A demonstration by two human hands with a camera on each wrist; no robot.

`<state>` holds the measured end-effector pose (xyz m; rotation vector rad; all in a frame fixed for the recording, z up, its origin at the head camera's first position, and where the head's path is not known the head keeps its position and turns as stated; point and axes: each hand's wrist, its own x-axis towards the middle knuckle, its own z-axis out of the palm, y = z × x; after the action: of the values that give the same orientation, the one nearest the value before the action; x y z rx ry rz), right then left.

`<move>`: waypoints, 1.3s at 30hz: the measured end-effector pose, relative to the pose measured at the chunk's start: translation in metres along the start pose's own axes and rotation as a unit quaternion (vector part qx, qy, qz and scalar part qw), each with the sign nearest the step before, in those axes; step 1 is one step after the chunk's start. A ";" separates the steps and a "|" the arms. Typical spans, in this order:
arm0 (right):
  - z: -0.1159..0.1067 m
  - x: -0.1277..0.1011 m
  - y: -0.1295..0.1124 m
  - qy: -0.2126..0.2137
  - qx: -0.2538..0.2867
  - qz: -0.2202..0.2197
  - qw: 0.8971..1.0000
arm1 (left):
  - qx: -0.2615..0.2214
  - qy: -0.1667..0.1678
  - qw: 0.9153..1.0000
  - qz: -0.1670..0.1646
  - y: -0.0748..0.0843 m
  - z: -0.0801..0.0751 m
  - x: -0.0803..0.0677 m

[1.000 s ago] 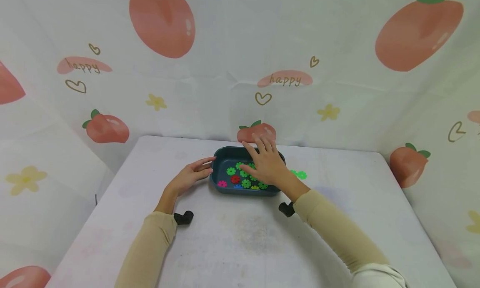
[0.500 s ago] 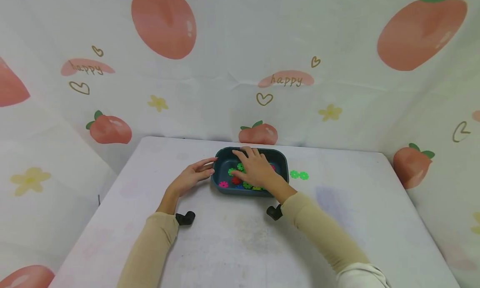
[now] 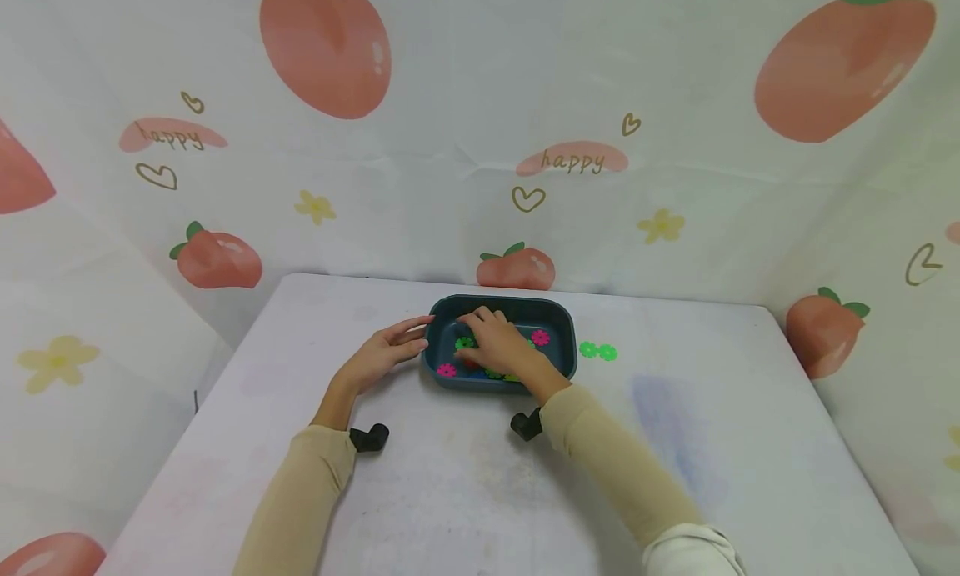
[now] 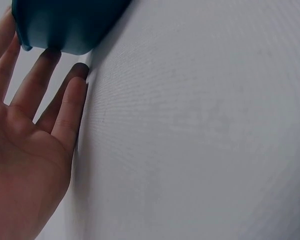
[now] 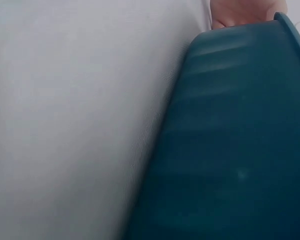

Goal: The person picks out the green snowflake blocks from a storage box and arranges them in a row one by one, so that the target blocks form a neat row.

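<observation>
A dark teal rectangular tray (image 3: 501, 385) sits at the far middle of the table, holding several small snowflake-shaped plastic discs. My left hand (image 3: 377, 359) rests its fingertips against the tray's left end; in the left wrist view the fingers of my left hand (image 4: 37, 130) are extended and touch the outer wall. My right hand (image 3: 497, 343) is inside the tray over the discs, thumb and forefinger spread apart. It covers many of them. A pink disc (image 3: 446, 370) lies at the front left, another pink disc (image 3: 540, 338) to the right. No right-hand fingers show in the right wrist view.
Two joined green discs (image 3: 598, 351) lie on the table just right of the tray. Behind the white table (image 3: 480, 493) hangs a fruit-patterned cloth (image 3: 420, 167). Each wrist carries a black camera mount, one on the left (image 3: 370, 438), one on the right (image 3: 527, 426).
My right hand has come down into the tray and shifted left over the discs, uncovering the pink disc on the right. My left hand has stayed at the tray's end.
</observation>
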<state>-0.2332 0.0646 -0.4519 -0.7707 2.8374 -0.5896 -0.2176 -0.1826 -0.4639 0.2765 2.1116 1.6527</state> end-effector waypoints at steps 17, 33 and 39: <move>0.010 0.015 0.000 -0.022 0.017 0.022 0.999 | 0.010 0.018 1.000 0.013 -0.019 -0.003 0.010; 0.008 0.015 -0.005 -0.040 0.024 0.012 0.999 | -0.008 0.011 1.000 -0.002 -0.011 -0.002 0.006; 0.009 0.013 -0.005 -0.026 0.035 0.016 0.999 | 0.002 0.015 1.000 0.006 -0.021 -0.003 0.010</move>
<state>-0.2400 0.0513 -0.4586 -0.7176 2.7601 -0.6502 -0.2256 -0.1867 -0.4860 0.2686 2.1381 1.6699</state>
